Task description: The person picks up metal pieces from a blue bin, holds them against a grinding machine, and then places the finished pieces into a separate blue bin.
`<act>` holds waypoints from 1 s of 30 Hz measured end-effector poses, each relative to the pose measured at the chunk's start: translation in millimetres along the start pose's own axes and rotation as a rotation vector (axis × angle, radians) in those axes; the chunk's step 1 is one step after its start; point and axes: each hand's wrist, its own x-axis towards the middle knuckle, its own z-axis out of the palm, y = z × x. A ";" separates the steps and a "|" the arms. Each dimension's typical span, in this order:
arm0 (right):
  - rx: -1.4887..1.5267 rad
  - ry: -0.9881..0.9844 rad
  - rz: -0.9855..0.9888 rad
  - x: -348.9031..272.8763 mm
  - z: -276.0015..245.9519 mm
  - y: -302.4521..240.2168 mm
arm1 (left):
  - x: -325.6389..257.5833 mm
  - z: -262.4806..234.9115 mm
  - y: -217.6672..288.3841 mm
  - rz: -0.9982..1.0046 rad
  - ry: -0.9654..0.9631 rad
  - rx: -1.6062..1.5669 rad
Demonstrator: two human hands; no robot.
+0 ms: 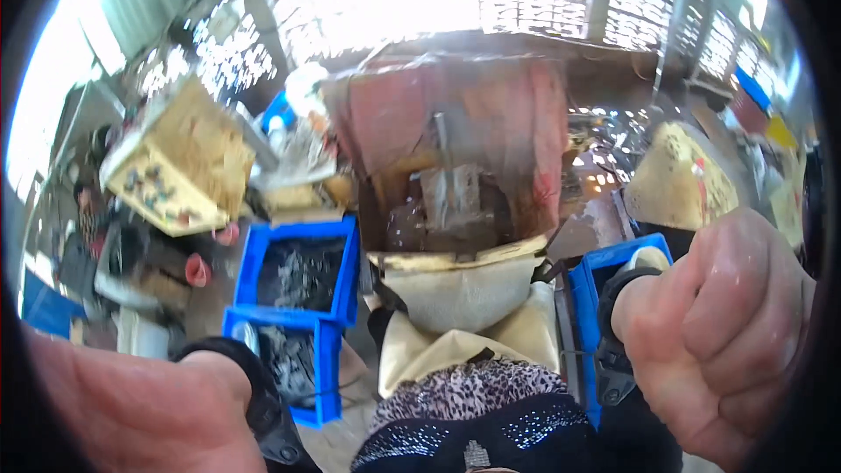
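Note:
My right hand [731, 337] is raised close to the camera at the right, curled into a fist with nothing visible in it. A black strap [613, 342] wraps its wrist. My left hand [131, 407] fills the lower left, also with a black strap [263, 403] at the wrist. Only its back shows and its fingers are hidden. Neither hand touches anything. Between them, further off, stands a worn reddish machine [455, 149] with a grey metal part [451, 193] at its middle. A cream cloth cover [460, 298] lies under it.
Two blue crates [302, 271] [289, 359] of dark metal pieces sit left of the machine, and another blue crate [604, 271] is at its right. A yellowish box [180, 158] is tilted at the left. Spotted and dark clothing [473, 412] covers my lap.

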 end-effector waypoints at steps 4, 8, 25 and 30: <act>-0.111 0.205 -0.018 39.7 -41.9 -15.5 | 77.2 8.8 -36.8 0.174 -0.020 -0.115; -0.028 0.399 -0.154 93.6 -68.1 -22.5 | 182.8 -8.0 -61.0 0.410 -0.024 -0.016; 0.200 0.272 -0.149 74.8 -168.9 37.3 | 187.7 -42.0 -13.9 0.301 0.029 0.347; 0.259 0.276 -0.286 51.4 -132.3 38.5 | 152.7 -26.8 -5.3 0.375 0.144 0.476</act>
